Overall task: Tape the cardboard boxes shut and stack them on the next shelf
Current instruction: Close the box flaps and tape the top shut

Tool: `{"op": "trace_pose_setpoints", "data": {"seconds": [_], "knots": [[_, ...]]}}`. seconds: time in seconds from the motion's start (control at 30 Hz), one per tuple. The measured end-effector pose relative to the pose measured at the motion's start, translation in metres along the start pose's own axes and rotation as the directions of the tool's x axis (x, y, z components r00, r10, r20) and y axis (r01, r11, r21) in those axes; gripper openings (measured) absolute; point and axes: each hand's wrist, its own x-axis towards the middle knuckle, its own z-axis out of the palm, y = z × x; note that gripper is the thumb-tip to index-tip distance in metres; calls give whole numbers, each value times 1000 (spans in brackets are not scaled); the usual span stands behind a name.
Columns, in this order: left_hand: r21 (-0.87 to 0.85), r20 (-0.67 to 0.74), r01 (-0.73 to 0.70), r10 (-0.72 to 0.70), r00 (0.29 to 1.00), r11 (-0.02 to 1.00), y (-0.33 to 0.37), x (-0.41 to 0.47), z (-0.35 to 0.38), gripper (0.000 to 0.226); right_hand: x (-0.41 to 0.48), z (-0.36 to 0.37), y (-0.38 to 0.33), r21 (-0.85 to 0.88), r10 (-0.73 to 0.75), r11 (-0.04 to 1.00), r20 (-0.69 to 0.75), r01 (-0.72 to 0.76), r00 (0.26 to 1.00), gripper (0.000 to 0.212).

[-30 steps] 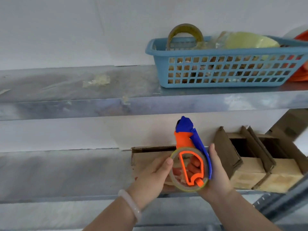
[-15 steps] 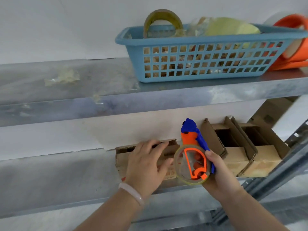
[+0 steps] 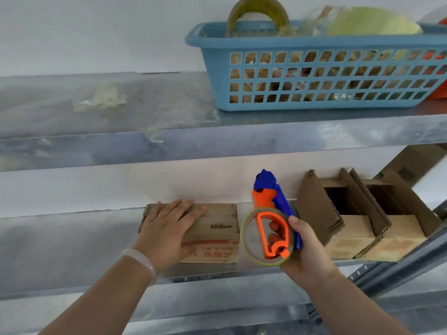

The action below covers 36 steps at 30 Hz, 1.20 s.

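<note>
- Since a second ago, I see the left hand (image 3: pixel 167 233) has let go of the tape dispenser (image 3: pixel 268 213) and come down onto the closed cardboard box (image 3: pixel 217 235)
- It lies palm down on the left part of that box, its fingers (image 3: pixel 188 209) straight and a little spread, tips aimed away from me and slightly right
- My right hand (image 3: pixel 307 252) grips the dispenser: I can see the fingers curled round the orange handle through the clear tape roll (image 3: pixel 249 240), and the thumb lies along the blue edge
- That dispenser stands nearly upright between the closed box and the open boxes (image 3: pixel 358 228), its long axis running from the roll nearest me up to the blue head, which points at the wall and leans a touch left
- On the lower shelf (image 3: pixel 67 240) the closed box sits with its long axis left to right, along the shelf edge
- It is rectangular brown corrugated card, scuffed, with a black barcode and red print
- Both open boxes, just right of the dispenser, are the same card, flaps standing up, dark inside
- Each shelf is dull grey metal; the upper shelf (image 3: pixel 108 112) carries a blue plastic lattice basket (image 3: pixel 314 47) with a brownish spare roll (image 3: pixel 257 6) poking out
- I see a pale smooth bracelet (image 3: pixel 142 259) round the left wrist
</note>
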Motion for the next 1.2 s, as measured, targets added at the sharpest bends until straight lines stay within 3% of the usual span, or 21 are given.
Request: {"op": "trace_pose_setpoints", "data": {"seconds": [0.07, 0.17, 0.23, 0.33, 0.43, 0.5, 0.6, 0.63, 0.77, 0.87, 0.93, 1.03, 1.2], "knots": [[-117, -61, -2, -5, 998, 993, 13, -3, -11, 79, 3, 4, 5, -18, 17, 1000, 25, -17, 1000, 24], [-460, -349, -69, -108, 931, 885, 50, -10, -26, 57, 3, 9, 7, -28, 22, 999, 72, -20, 997, 33], [-673, -251, -49, -165, 954, 738, 77, -13, -30, 56, 4, 11, 5, -27, 19, 1000, 111, -16, 994, 43], [-889, 69, 112, -112, 991, 444, 104, -9, -26, 68, 2, 9, 4, -44, 9, 999, 141, -3, 990, 50], [-914, 98, 136, -116, 988, 383, 114, -1, -22, 62, -1, 3, 3, -136, 6, 991, 82, 5, 997, 48], [-928, 124, 160, -126, 984, 337, 116, 2, -18, 53, -1, -2, 0, -253, -32, 967, 22, 37, 999, 59], [-948, 202, 234, -158, 966, 216, 120, 5, -14, 22, -1, -11, -1, -378, -94, 923, -33, 75, 995, 63], [-949, 196, 230, -170, 966, 215, 122, 6, -14, 14, -1, -14, -2, -408, -113, 909, -43, 86, 993, 56], [-948, 176, 217, -186, 967, 233, 124, 7, -18, 22, -4, -22, -7, -497, -133, 863, -52, 90, 990, 27], [-936, 163, 220, -215, 963, 274, 119, 10, -19, 22, -7, -26, -10, -547, -153, 830, -37, 108, 988, 41], [-911, 145, 208, -194, 970, 357, 117, 10, -22, 21, -8, -28, -9, -592, -165, 798, -34, 113, 986, 49], [-864, 61, 117, -128, 990, 489, 118, 10, -21, 26, -8, -26, -1, -571, -154, 813, -24, 113, 988, 32], [-851, 19, 75, -112, 994, 520, 117, 10, -14, 44, -12, -16, 3, -547, -140, 833, -56, 87, 989, 28]]}}
